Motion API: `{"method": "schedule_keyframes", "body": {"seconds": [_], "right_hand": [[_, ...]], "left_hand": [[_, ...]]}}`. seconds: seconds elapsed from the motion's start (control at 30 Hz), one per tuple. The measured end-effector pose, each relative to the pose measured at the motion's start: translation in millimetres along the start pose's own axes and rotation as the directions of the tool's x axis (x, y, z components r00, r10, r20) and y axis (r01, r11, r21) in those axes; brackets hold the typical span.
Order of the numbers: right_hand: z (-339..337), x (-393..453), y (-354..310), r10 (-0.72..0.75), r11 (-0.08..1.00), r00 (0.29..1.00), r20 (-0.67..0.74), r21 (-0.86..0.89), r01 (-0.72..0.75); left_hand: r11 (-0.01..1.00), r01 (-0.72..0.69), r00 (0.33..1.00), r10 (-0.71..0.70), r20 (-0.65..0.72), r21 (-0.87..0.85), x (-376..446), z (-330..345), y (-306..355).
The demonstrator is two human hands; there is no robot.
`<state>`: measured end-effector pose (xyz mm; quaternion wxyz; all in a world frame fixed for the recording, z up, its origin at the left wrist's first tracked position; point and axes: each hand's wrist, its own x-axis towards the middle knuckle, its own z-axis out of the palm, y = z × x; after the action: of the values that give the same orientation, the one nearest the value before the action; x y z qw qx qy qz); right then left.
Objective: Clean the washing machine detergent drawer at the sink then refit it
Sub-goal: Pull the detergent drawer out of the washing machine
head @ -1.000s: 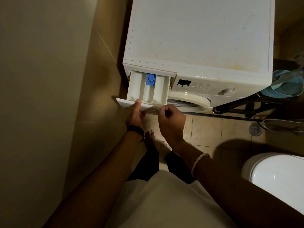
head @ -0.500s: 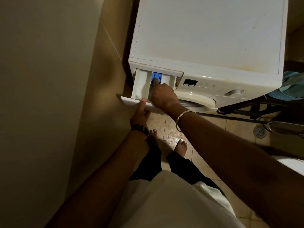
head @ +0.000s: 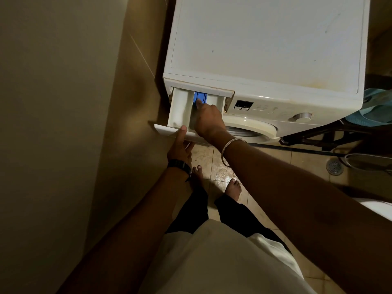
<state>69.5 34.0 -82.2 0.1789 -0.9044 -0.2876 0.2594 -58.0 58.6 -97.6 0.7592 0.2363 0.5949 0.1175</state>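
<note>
The white detergent drawer (head: 180, 109) is pulled out of the top left of the white washing machine (head: 265, 43). My left hand (head: 180, 148) grips the drawer's front panel, thumb on its top edge and fingers underneath. My right hand (head: 209, 122) reaches into the drawer, and one extended finger presses the blue tab (head: 201, 96) at the back of the middle compartment. The right compartment is partly hidden by that hand.
A beige wall (head: 63, 102) runs close along the left of the machine. A dark stand with a teal cloth (head: 377, 111) is on the right. A floor drain (head: 334, 166) and the white toilet rim (head: 375, 209) lie to the right of my bare feet.
My right hand left the drawer's front edge and reached in to the blue tab, where it now stays. My left hand kept its hold. The camera moved closer.
</note>
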Motion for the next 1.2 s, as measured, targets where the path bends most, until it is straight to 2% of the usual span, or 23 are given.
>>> {"method": "schedule_keyframes", "body": {"seconds": [0.3,0.4,0.6,0.77,0.97,1.07,1.13,1.2], "right_hand": [[1,-8,-7,0.019,1.0,0.998,-0.055,0.013,-0.018],[9,-22,-9,0.024,0.998,0.999,-0.044,0.053,-0.022],[17,-54,-9,-0.011,1.0,0.999,-0.031,0.0,0.011],[8,-80,-10,-0.019,1.0,1.0,0.008,0.003,0.019],[-18,-111,-19,0.047,0.99,0.996,0.078,0.129,-0.057],[-38,-122,-21,0.081,0.971,0.994,0.072,0.222,-0.095],[-54,-128,-21,0.053,0.957,0.998,0.021,0.283,-0.057],[-74,-133,-22,-0.016,0.945,0.998,-0.064,0.325,0.036]], "left_hand": [[0.998,0.063,0.998,-0.063,-0.026,-0.016,-6,-3,3],[0.998,0.058,0.998,-0.059,-0.034,-0.018,-15,-12,-2],[0.997,0.05,0.999,-0.05,-0.002,-0.057,-34,-36,-14],[0.995,0.042,0.999,-0.044,-0.029,-0.087,-58,-45,-21],[0.995,0.025,0.997,-0.031,-0.065,-0.095,-102,-41,-11],[0.993,0.06,0.997,-0.064,-0.04,-0.103,-123,-32,-2],[0.992,0.084,0.996,-0.085,-0.002,-0.095,-133,-25,5],[0.997,0.049,0.999,-0.049,0.015,-0.054,-141,-15,9]]}}
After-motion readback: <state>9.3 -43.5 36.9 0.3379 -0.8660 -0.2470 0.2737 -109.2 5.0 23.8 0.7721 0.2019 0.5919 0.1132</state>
